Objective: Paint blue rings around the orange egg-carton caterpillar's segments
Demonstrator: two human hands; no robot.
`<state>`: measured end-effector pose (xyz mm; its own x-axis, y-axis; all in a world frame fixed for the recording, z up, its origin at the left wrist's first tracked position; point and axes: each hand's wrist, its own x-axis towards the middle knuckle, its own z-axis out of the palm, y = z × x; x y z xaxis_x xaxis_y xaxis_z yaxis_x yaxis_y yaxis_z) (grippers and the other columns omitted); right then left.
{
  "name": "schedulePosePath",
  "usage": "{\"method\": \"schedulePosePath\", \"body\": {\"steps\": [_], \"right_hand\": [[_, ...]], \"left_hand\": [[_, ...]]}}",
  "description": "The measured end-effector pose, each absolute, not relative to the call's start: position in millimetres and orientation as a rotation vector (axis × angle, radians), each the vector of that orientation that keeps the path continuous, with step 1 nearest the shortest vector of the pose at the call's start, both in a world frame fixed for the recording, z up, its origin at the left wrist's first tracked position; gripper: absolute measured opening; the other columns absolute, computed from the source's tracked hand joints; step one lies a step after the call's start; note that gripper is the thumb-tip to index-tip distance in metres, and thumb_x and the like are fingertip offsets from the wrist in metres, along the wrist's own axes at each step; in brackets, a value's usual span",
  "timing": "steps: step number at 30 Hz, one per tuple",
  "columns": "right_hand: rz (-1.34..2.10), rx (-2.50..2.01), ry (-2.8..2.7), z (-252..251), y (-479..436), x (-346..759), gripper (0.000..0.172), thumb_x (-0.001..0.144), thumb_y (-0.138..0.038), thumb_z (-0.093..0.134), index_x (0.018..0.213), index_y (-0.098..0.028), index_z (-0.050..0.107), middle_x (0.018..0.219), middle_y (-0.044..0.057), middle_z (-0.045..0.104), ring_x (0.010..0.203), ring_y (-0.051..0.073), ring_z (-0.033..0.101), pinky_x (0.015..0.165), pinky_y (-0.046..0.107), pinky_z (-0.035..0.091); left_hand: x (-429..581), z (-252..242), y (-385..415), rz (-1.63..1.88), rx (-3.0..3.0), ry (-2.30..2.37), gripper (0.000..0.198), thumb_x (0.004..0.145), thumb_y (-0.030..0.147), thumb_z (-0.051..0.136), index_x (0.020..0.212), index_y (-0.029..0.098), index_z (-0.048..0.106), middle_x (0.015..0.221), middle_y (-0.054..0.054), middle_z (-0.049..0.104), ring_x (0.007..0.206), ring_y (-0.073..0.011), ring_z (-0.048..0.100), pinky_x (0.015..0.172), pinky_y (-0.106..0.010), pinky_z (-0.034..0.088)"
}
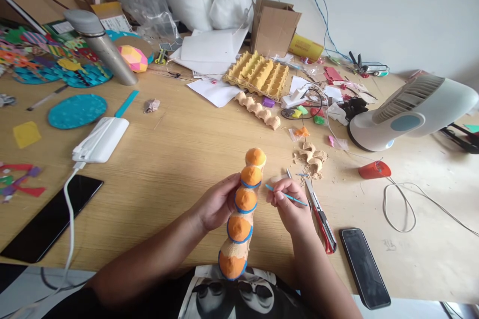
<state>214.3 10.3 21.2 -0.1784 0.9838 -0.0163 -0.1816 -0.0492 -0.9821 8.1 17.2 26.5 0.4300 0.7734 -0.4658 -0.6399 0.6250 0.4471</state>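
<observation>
A strip cut from an egg carton [239, 229] stands tilted in front of my chest, its several bumps capped with orange clay. Blue clay edging runs along the lower rim of most caps; none shows on the farthest one. My left hand [220, 202] grips the strip from its left side, fingers partly hidden behind it. Between the thumb and fingers of my right hand [292, 209] is a thin blue modelling stick [297, 200], its tip pointing left, just apart from the strip. A red-handled utility knife [324, 224] lies beside my right wrist.
A phone [364, 266] lies at right, near a white fan [396, 114] and a red cup-like piece [374, 170]. Carton scraps [312, 157] and a yellow egg tray [258, 75] lie ahead. A power bank [101, 139], tablet [52, 217] and metal bottle [108, 52] occupy the left.
</observation>
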Motion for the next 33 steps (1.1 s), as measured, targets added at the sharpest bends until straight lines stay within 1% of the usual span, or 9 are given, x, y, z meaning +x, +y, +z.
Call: {"method": "schedulePosePath", "body": {"steps": [4, 9, 12, 15, 17, 21, 25, 29, 33], "right_hand": [[1.438, -0.977, -1.248, 23, 11, 211, 0.025, 0.091, -0.045, 0.074, 0.087, -0.024, 0.061, 0.072, 0.000, 0.065, 0.065, 0.017, 0.060, 0.062, 0.031, 0.047], [1.427, -0.978, -1.289, 26, 12, 208, 0.026, 0.091, -0.045, 0.074, 0.086, -0.024, 0.061, 0.072, 0.000, 0.064, 0.065, 0.016, 0.059, 0.062, 0.030, 0.047], [1.417, -1.042, -1.267, 26, 13, 207, 0.027, 0.089, -0.047, 0.076, 0.087, -0.023, 0.061, 0.072, 0.000, 0.063, 0.066, 0.016, 0.058, 0.061, 0.030, 0.047], [1.427, -1.081, -1.217, 27, 16, 206, 0.029, 0.087, -0.047, 0.078, 0.087, -0.023, 0.062, 0.071, -0.001, 0.061, 0.064, 0.015, 0.055, 0.060, 0.028, 0.044], [1.433, -1.089, -1.186, 26, 18, 205, 0.030, 0.086, -0.048, 0.079, 0.087, -0.023, 0.062, 0.070, -0.002, 0.059, 0.063, 0.014, 0.053, 0.059, 0.027, 0.042], [1.431, -1.107, -1.147, 21, 19, 205, 0.032, 0.086, -0.052, 0.078, 0.088, -0.023, 0.063, 0.068, -0.002, 0.059, 0.061, 0.014, 0.050, 0.058, 0.027, 0.040], [1.420, -1.048, -1.113, 16, 16, 206, 0.033, 0.087, -0.054, 0.076, 0.088, -0.024, 0.063, 0.070, -0.001, 0.059, 0.063, 0.014, 0.049, 0.060, 0.028, 0.041], [1.389, -1.082, -1.188, 22, 14, 202, 0.033, 0.084, -0.052, 0.079, 0.083, -0.023, 0.064, 0.076, 0.000, 0.060, 0.066, 0.015, 0.049, 0.063, 0.028, 0.042], [1.372, -1.096, -1.198, 29, 14, 198, 0.033, 0.084, -0.053, 0.079, 0.081, -0.023, 0.064, 0.075, 0.000, 0.060, 0.068, 0.016, 0.051, 0.064, 0.029, 0.045]], "left_hand": [[8, 27, 17, 0.844, 0.222, 0.680, 0.022, 0.097, 0.039, 0.065, 0.088, 0.023, 0.076, 0.074, -0.002, 0.069, 0.061, -0.0166, 0.058, 0.063, -0.029, 0.043], [8, 35, 17, 0.697, 0.147, 0.590, 0.028, 0.098, 0.043, 0.064, 0.085, 0.021, 0.075, 0.065, -0.001, 0.065, 0.052, -0.0142, 0.054, 0.056, -0.026, 0.040], [7, 37, 18, 0.625, 0.102, 0.558, 0.025, 0.098, 0.043, 0.064, 0.094, 0.022, 0.077, 0.068, -0.002, 0.068, 0.052, -0.0144, 0.056, 0.055, -0.025, 0.039], [7, 33, 18, 0.631, 0.088, 0.547, 0.026, 0.099, 0.045, 0.062, 0.104, 0.024, 0.077, 0.076, -0.003, 0.072, 0.057, -0.0151, 0.061, 0.057, -0.025, 0.041], [7, 30, 18, 0.630, 0.071, 0.541, 0.028, 0.100, 0.046, 0.060, 0.101, 0.024, 0.076, 0.075, -0.003, 0.071, 0.057, -0.0144, 0.061, 0.057, -0.025, 0.042], [6, 29, 18, 0.578, 0.036, 0.534, 0.034, 0.099, 0.049, 0.061, 0.085, 0.021, 0.072, 0.062, -0.001, 0.062, 0.050, -0.0130, 0.055, 0.053, -0.025, 0.040], [5, 33, 19, 0.591, 0.033, 0.538, 0.032, 0.099, 0.047, 0.062, 0.081, 0.021, 0.070, 0.062, -0.001, 0.061, 0.049, -0.0127, 0.053, 0.052, -0.024, 0.039], [4, 32, 19, 0.581, 0.030, 0.544, 0.031, 0.099, 0.047, 0.062, 0.088, 0.021, 0.073, 0.066, -0.002, 0.065, 0.052, -0.0138, 0.057, 0.055, -0.025, 0.041], [4, 30, 18, 0.560, 0.020, 0.542, 0.029, 0.099, 0.048, 0.061, 0.100, 0.023, 0.075, 0.069, -0.002, 0.067, 0.050, -0.0141, 0.057, 0.053, -0.025, 0.040]]}}
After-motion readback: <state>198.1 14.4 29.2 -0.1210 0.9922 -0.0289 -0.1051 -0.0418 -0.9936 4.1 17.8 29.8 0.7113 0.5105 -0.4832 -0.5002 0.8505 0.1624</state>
